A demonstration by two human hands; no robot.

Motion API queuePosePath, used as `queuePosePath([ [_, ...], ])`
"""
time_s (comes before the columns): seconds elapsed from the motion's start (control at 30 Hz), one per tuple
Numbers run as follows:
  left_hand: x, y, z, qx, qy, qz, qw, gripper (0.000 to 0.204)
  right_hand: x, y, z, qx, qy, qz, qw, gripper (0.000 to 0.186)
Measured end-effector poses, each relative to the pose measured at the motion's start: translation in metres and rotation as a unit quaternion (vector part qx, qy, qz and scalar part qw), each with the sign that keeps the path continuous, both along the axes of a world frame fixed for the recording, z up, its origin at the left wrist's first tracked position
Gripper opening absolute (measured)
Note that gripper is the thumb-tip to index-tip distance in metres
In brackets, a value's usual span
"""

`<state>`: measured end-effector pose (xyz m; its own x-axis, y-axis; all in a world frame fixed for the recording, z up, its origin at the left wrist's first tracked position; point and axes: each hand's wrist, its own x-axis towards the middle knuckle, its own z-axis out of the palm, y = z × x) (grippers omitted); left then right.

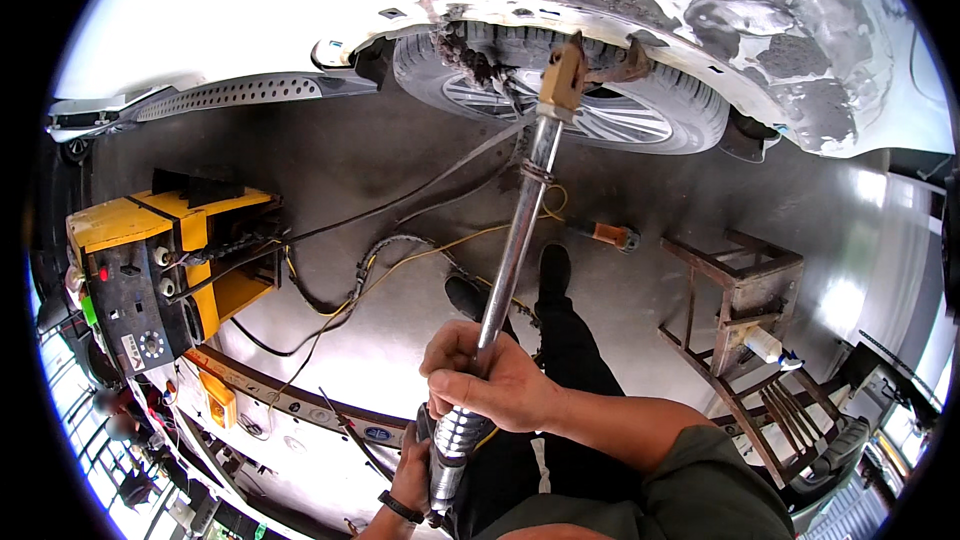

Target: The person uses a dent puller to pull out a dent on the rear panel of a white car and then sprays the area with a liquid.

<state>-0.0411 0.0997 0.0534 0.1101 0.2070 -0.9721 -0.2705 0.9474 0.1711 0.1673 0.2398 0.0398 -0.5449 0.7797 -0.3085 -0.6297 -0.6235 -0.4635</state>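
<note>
A long chrome slide hammer dent puller [520, 230] slants up from my lap to the car's wheel arch. My right hand [495, 385] is closed around its rod, thumb lying across the front. Lower down, my left hand [410, 475], with a black band at the wrist, is closed at the ribbed rear end; its fingers are partly hidden. The brass-coloured head [563, 80] is by the arch edge, in front of the tyre [690, 105]; whether its tip touches the metal I cannot tell. Above is a fender [780, 20] with bare, sanded, pitted patches.
A yellow and black machine [130, 290] with cables stands at the left. Black and yellow cables [400, 270] cross the floor near my feet. An orange power tool [612, 235] lies on the floor. At the right stands a rusty stool [750, 280] with a white bottle [763, 345].
</note>
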Motion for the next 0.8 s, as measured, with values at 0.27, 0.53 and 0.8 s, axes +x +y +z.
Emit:
queuePosePath([
  [0.27,0.000,-0.018,-0.017,-0.008,-0.021,0.071,0.997,0.048,0.008,0.021,0.015,0.024,0.001,0.001,1.000,0.020],
  [0.53,0.015,-0.018,-0.006,-0.013,-0.043,0.089,0.995,0.040,0.016,0.031,0.022,0.033,0.012,0.031,0.999,0.018],
  [0.8,0.029,-0.006,0.019,0.023,0.056,0.070,0.996,0.044,0.019,0.039,0.029,0.038,0.015,0.036,0.999,0.022],
])
